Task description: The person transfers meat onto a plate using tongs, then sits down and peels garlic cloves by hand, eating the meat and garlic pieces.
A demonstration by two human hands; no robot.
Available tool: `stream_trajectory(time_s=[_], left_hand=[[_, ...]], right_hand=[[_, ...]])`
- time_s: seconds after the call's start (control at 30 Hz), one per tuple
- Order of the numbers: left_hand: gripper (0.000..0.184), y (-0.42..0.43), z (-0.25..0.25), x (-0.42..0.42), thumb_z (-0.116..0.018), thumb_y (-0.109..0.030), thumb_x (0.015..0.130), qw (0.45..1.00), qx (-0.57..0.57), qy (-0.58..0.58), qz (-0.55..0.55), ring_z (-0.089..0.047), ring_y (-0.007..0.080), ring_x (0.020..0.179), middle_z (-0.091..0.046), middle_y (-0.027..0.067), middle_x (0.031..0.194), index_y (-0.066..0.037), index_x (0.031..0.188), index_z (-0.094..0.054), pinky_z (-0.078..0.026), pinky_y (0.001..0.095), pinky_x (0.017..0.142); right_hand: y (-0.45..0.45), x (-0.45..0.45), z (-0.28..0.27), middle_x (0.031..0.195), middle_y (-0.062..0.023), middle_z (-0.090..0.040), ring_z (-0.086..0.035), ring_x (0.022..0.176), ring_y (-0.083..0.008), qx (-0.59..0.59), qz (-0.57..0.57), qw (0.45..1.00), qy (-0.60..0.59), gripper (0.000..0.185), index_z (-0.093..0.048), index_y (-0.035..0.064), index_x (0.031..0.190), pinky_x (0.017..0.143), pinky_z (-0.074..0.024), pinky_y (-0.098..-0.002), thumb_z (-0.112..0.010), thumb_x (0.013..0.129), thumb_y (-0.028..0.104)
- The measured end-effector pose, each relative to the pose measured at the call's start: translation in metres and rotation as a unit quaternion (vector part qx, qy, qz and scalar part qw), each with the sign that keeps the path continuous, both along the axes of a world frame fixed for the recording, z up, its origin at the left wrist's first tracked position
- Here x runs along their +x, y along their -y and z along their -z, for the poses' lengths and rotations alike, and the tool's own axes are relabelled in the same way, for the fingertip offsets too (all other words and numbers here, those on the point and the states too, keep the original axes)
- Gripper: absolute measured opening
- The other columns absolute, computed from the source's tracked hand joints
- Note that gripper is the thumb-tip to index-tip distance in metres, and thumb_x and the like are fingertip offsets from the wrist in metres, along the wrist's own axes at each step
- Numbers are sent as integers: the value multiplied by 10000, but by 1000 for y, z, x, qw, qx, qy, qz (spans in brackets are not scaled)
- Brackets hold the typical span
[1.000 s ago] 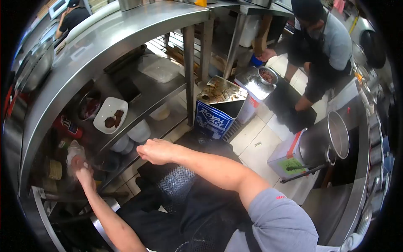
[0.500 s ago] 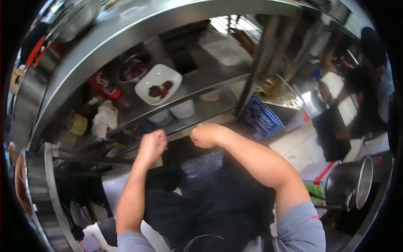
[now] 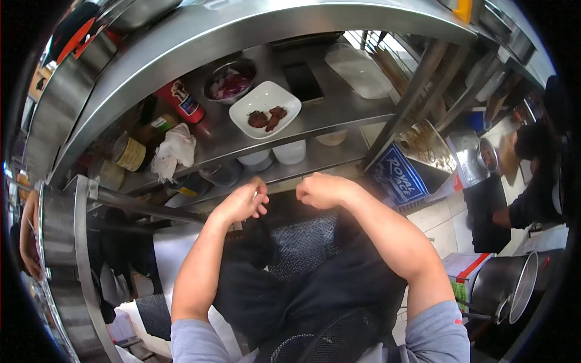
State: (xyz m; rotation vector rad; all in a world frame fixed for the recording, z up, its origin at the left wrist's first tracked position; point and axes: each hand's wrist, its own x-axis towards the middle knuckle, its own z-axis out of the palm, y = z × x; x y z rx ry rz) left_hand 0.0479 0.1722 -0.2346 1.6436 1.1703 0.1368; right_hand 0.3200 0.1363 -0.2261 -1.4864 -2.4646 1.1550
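Observation:
My left hand (image 3: pixel 245 201) hangs over my lap, its fingers loosely bent and a little apart, with nothing clearly held. To its right, my right hand (image 3: pixel 321 192) is closed, fingers curled and pressed together; whatever it may hold is hidden. The two hands do not touch. A crumpled white cloth (image 3: pixel 174 152) lies at the shelf's edge, up and left of my left hand. Beyond both hands, a white dish (image 3: pixel 264 111) with a few dark brown pieces (image 3: pixel 268 118) stands on the metal shelf (image 3: pixel 221 134). Dark clothing covers my lap.
Near the dish are a bowl of reddish-purple pieces (image 3: pixel 230 82), a red bottle (image 3: pixel 181 101) and a clear bag (image 3: pixel 360 71). A blue-and-white tin (image 3: pixel 400 174) stands right, beside the shelf post. Another person's hand (image 3: pixel 502 217) is farther right, near a large pot (image 3: pixel 505 283).
My left hand has left the white cloth and moved right, near my right hand; its fingers have since loosened. The view has swung left. The other person has bent lower.

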Motion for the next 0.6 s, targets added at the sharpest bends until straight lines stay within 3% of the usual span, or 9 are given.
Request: stream_trajectory(time_s=[0.13,0.2,0.23,0.33,0.37,0.47,0.6], left_hand=[[182,7,-36,-3,-552,-153,1081,999,-2,-45,-29,-726,182,762,-693,110,861,17,1124,-600,-552,311,597],[287,4,-23,-11,-571,-253,1084,988,142,-55,-4,-708,221,758,-688,137,814,23,1141,-622,-544,369,659],[413,-1,7,-20,-565,-370,1081,957,290,5,-26,-680,295,751,-671,161,773,30,1014,-641,-517,420,717],[536,-1,-20,-16,-530,-457,1079,965,244,-45,-84,-637,351,759,-631,209,764,44,913,-624,-501,439,747],[606,0,-24,-14,-507,-510,1072,954,279,-45,-102,-579,356,698,-565,232,732,40,836,-597,-491,450,716],[602,3,-37,-11,-513,-507,1069,955,264,-58,-120,-528,371,649,-518,238,690,35,817,-586,-484,467,690],[439,13,-28,-10,-657,-342,965,938,321,-53,-120,-460,361,578,-481,221,653,16,734,-552,-468,449,615]], right_hand=[[5,2,-9,1063,-170,-778,-733,1051,-370,-9,14,1000,21,225,-788,79,1065,928,-573,-475,-642,902,131],[6,2,-6,1061,-172,-778,-734,1043,-374,3,30,999,35,223,-784,76,1074,921,-575,-474,-647,908,133],[7,-1,-19,1069,-173,-778,-732,1049,-375,-39,46,997,52,225,-782,76,1084,922,-575,-470,-651,909,132],[9,1,-8,1078,-180,-776,-730,1060,-375,-11,30,998,53,234,-781,78,1100,930,-574,-469,-650,913,133],[10,1,-13,1078,-180,-776,-730,1060,-375,-8,25,998,54,234,-781,78,1100,930,-574,-469,-650,913,133],[16,1,-23,1087,-180,-775,-728,1073,-372,-23,45,997,63,239,-780,69,1105,941,-573,-469,-648,916,132],[22,8,-35,1107,-184,-773,-725,1091,-368,-4,61,997,38,251,-776,46,1117,962,-569,-465,-642,923,131]])
